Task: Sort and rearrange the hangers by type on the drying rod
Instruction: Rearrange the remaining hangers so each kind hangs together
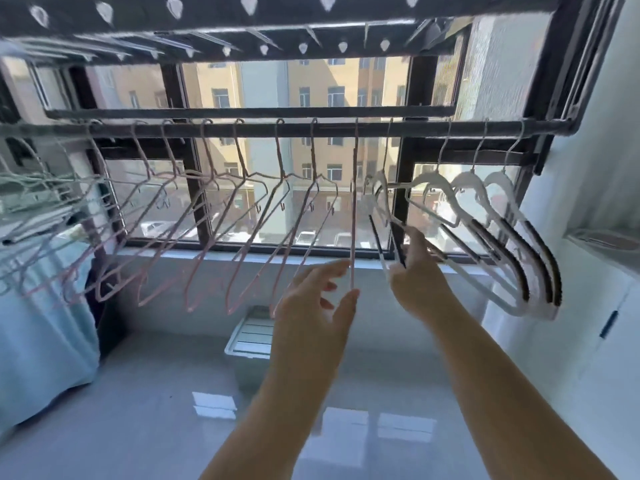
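A dark drying rod (263,129) runs across the window. Several thin pink wire hangers (207,237) hang along its left and middle part. One pink hanger (354,216) hangs edge-on near the middle; my left hand (318,303) is below it, thumb and fingertips touching its lower end. Several white plastic hangers with dark grip strips (512,247) hang at the right. My right hand (415,271) grips the lower arm of the leftmost white hanger (379,202). Pale hangers (31,202) cluster, blurred, at the far left.
Above, a clip rack with white pegs (249,5) spans the top. A light blue cloth (41,323) hangs at the left. A white plastic bin (249,337) stands on the glossy floor under the window. A white wall (595,306) lies to the right.
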Available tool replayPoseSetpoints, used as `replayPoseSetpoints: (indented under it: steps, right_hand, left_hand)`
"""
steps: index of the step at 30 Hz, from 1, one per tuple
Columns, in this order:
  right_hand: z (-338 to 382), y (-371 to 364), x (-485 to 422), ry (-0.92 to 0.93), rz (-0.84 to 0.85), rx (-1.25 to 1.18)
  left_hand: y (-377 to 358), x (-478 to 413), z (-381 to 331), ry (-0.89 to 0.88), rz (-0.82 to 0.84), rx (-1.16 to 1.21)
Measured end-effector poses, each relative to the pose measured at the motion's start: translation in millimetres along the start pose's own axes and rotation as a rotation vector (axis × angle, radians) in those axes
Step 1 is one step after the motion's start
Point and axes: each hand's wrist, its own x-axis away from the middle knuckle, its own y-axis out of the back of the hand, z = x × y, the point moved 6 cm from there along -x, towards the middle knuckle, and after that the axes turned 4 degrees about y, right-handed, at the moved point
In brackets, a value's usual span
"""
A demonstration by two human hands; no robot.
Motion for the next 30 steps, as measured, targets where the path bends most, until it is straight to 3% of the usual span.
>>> replayPoseSetpoints:
  steps: [4,9,14,30]
  right_hand:
    - [-3,-5,0,-0.089,-0.102,-0.082]
    - [5,-3,6,-0.077,-0.163,-0.119]
    - [12,4,10,-0.029,-0.199,-0.135]
    - [-8,8,11,-0.110,-0.234,-0.101]
  left_hand:
    - [-7,-24,13,0.021,0.100,-0.138]
    - [-24,-27,30,0.129,0.241,-0.098]
    - [-31,-20,39,0.163,0.273,-0.057]
    - [-33,-13,50,0.149,0.303,-0.060]
